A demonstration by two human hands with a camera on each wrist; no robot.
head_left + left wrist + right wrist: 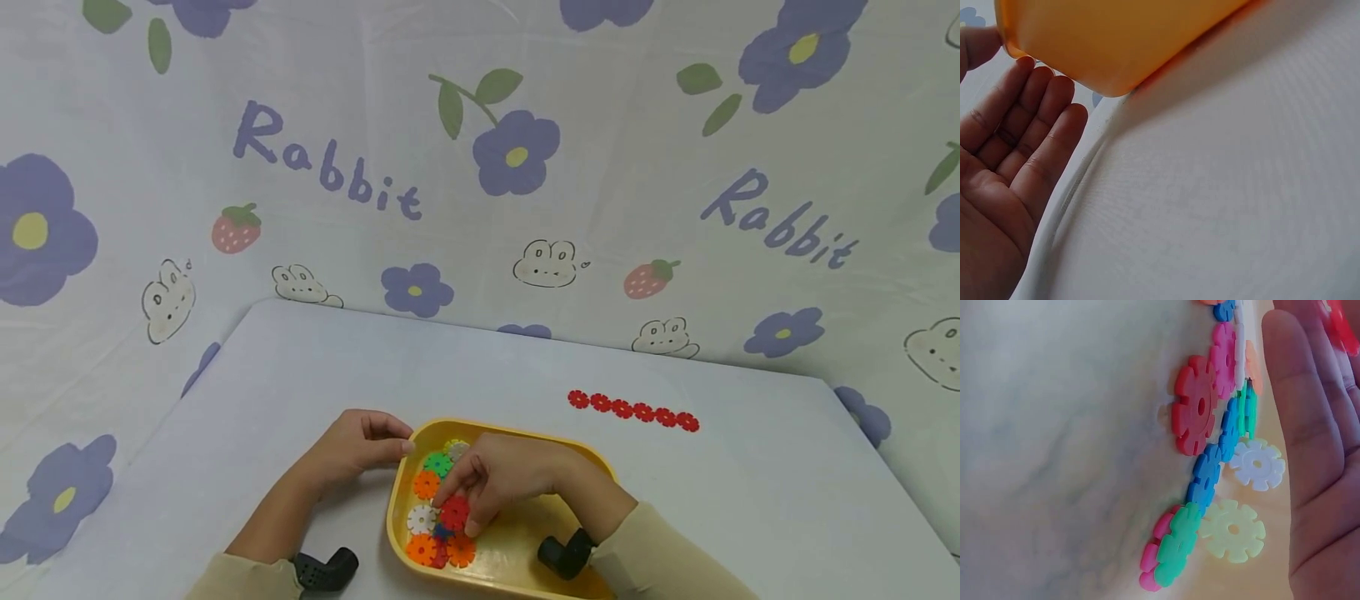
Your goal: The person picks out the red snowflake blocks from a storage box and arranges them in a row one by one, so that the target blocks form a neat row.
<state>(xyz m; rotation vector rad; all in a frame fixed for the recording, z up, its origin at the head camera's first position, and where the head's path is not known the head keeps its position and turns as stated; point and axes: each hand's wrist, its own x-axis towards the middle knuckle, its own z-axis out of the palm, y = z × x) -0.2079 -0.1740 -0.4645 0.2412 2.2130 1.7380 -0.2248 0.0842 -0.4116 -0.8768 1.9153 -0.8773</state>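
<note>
Tray (513, 546) is sitting at 6 o'clock on the white table (390, 358) (head view, 12 = away from the person). Left hand (367, 446) is touching its 10 o'clock corner from outside: thumb tip at the rim, fingers extending loosely, slightly bent, tips at the outer wall. Cannot tell how firmly it's pressing.

Right hand (502, 479) is hanging inside the tray, grip narrow, pinching a red disc (455, 511) between thumb and fingers. That disc is sitting over the pile on the tray's 9 o'clock side.

Around the red disc: green disc (438, 464) is lying at 11, orange disc (427, 484) at 10, white disc (422, 519) at 9, blue disc (443, 531) at 7, partly hidden. Two more orange ones are lying at 7 and 6. Right wrist view is showing a pale yellow disc (1233, 531) below a whitish one; other discs are standing nearly edge-on to the camera.

Red row (633, 410), six discs, is lying on the table at the tray's 2 o'clock, well apart from it. Printed cloth (600, 192) is hanging at 12, behind the table.
</note>
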